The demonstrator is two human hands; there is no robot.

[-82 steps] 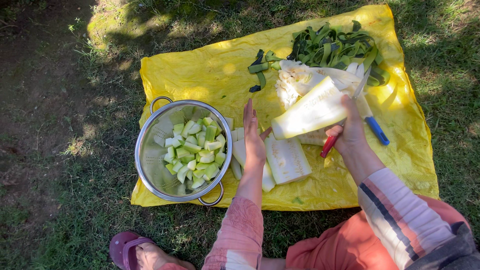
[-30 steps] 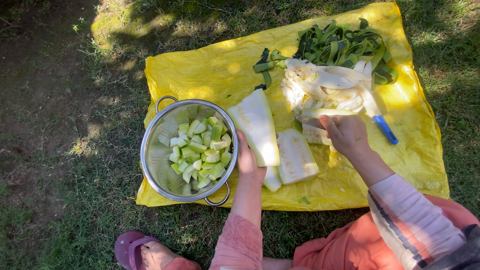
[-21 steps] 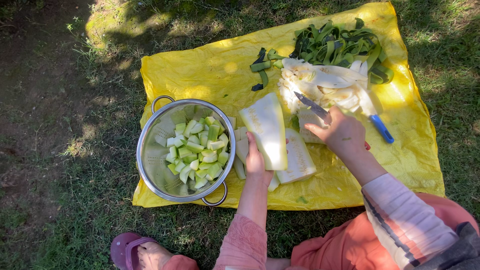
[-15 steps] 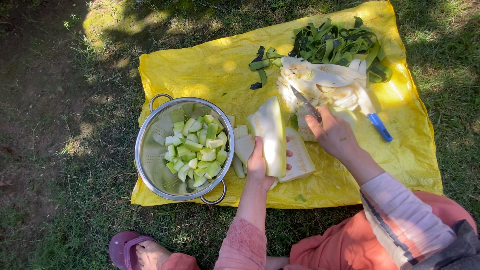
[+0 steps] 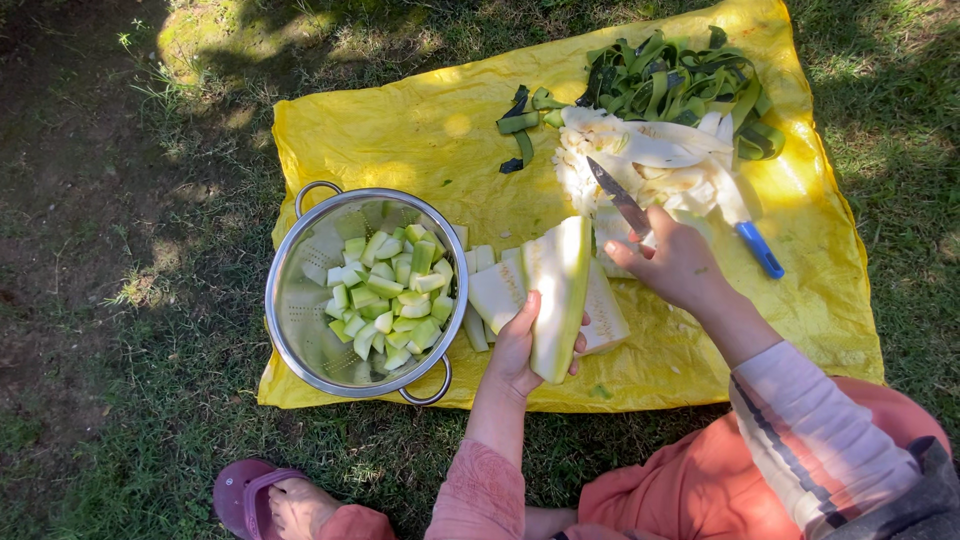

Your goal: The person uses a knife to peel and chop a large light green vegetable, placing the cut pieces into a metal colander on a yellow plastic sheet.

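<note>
My left hand (image 5: 519, 345) grips a long peeled pale-green gourd wedge (image 5: 560, 290), held on edge above the yellow sheet (image 5: 400, 140). My right hand (image 5: 675, 262) holds a knife (image 5: 618, 197) whose blade points up and to the left, just right of the wedge's top. More peeled gourd pieces (image 5: 497, 290) lie flat on the sheet under and beside the wedge. A steel colander (image 5: 310, 310) to the left holds several cut gourd chunks (image 5: 395, 295).
A heap of dark green peel strips (image 5: 680, 85) and white seedy pith (image 5: 640, 155) lies at the sheet's far right. A blue-handled peeler (image 5: 760, 250) rests beside it. Grass surrounds the sheet; my sandalled foot (image 5: 265, 495) is at the bottom left.
The wedge passed from my right hand to my left, which has turned it from flat to on edge. My right hand took up the knife and raised its blade.
</note>
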